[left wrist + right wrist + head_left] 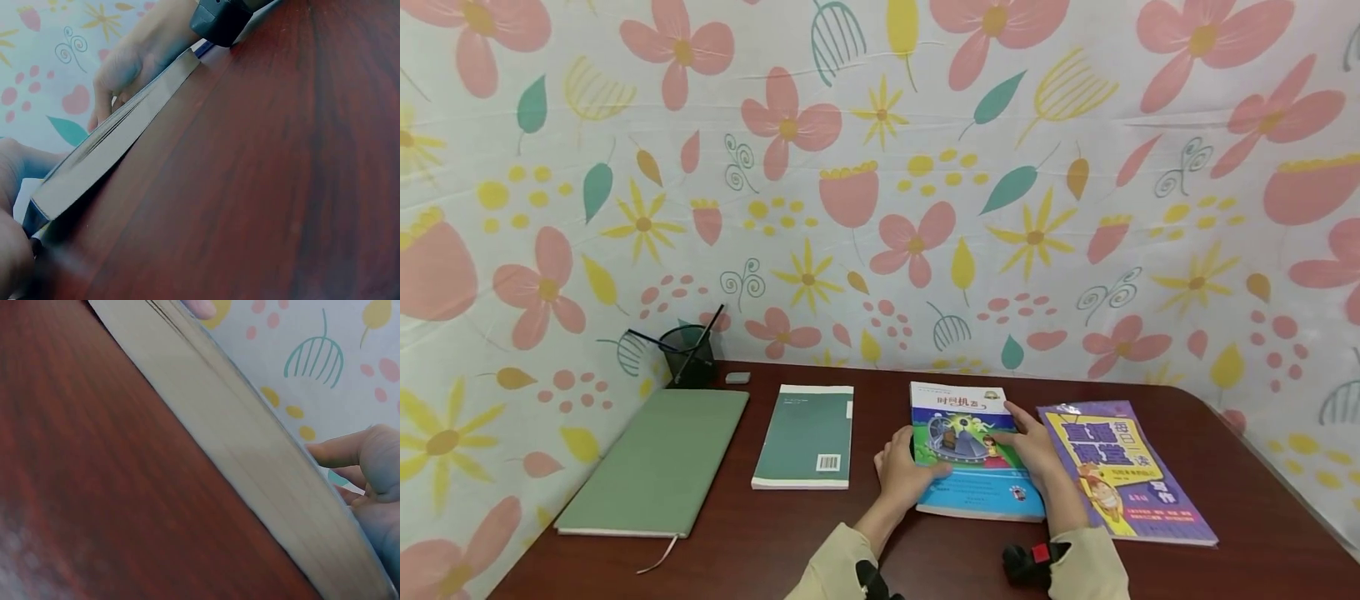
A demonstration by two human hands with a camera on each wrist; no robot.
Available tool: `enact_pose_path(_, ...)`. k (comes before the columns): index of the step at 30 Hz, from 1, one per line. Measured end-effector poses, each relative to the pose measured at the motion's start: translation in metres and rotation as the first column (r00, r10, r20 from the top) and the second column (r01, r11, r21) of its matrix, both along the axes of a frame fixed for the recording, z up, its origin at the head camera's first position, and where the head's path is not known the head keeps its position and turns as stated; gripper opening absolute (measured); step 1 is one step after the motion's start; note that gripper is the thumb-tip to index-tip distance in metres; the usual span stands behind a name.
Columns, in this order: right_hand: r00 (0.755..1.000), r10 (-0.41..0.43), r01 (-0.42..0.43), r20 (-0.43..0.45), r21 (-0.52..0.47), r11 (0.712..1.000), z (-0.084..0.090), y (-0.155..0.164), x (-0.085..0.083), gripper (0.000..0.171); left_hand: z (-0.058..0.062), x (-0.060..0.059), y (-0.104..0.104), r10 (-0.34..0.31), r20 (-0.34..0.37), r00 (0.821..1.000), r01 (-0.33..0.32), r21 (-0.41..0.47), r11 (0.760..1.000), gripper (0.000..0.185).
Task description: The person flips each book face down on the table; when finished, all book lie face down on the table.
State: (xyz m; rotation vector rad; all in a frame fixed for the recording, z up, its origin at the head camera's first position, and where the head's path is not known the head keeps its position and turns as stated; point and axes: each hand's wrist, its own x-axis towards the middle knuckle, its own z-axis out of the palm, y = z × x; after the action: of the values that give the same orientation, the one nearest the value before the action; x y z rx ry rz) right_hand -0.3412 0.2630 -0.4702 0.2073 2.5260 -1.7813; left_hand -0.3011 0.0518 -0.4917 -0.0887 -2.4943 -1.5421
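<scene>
A paperback book [981, 492] with a blue, green and white cover lies at the middle right of the table, front cover up. My left hand [904, 473] holds its left side, thumb over the cover and fingers along the edge. On the opposite side, my right hand [1033, 450] grips the right edge, its thumb laid on the cover picture. The page block [119, 140] shows side-on in the left wrist view, with a dark shadow beneath part of it. In the right wrist view, the pages [250, 456] fill the middle, close over the wood.
To the right lies a purple and yellow book [1165, 508]. Left of the hands are a teal book [805, 433] with a barcode and a large green notebook [658, 462] with a ribbon. A black mesh pen holder [692, 358] and a small pale block [737, 377] stand behind.
</scene>
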Motion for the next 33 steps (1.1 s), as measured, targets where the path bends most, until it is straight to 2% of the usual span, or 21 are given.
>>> enact_pose_path(4, 1.000, -0.008, 0.008, 0.006, -0.021, 1.000, 0.0005, 0.0020, -0.0006, 0.073, 0.0027, -0.0007, 0.0012, -0.036, 0.027, 0.999, 0.032, 0.138, 0.990, 0.080)
enact_pose_path(7, 1.000, -0.016, 0.016, 0.009, -0.031, 0.999, 0.0008, 0.0021, -0.0026, 0.073, 0.0047, -0.0036, 0.0019, -0.092, 0.015, 0.996, 0.083, 0.294, 0.952, 0.080)
enact_pose_path(10, 1.000, -0.022, 0.022, 0.012, -0.043, 0.999, 0.0016, 0.0023, -0.0033, 0.073, 0.0047, -0.0057, 0.0030, -0.137, 0.009, 0.990, 0.123, 0.395, 0.911, 0.079)
enact_pose_path(16, 1.000, -0.026, 0.027, 0.016, -0.080, 0.996, 0.0014, 0.0016, -0.0003, 0.072, 0.0026, -0.0030, 0.0031, -0.171, 0.045, 0.984, 0.128, 0.486, 0.865, 0.077)
enact_pose_path(23, 1.000, -0.018, 0.019, 0.002, -0.084, 0.996, -0.0012, 0.0002, -0.0021, 0.071, 0.0018, -0.0031, 0.0022, -0.211, 0.030, 0.977, 0.152, 0.596, 0.788, 0.077)
enact_pose_path(26, 1.000, 0.000, 0.000, -0.004, -0.101, 0.995, -0.0016, 0.0011, -0.0032, 0.071, 0.0029, -0.0034, 0.0028, -0.222, 0.006, 0.975, 0.170, 0.622, 0.764, 0.076)
enact_pose_path(33, 0.998, 0.055, -0.057, -0.017, -0.104, 0.993, 0.0005, 0.0028, -0.0041, 0.073, 0.0093, -0.0041, 0.0021, -0.212, -0.008, 0.977, 0.174, 0.605, 0.777, 0.073)
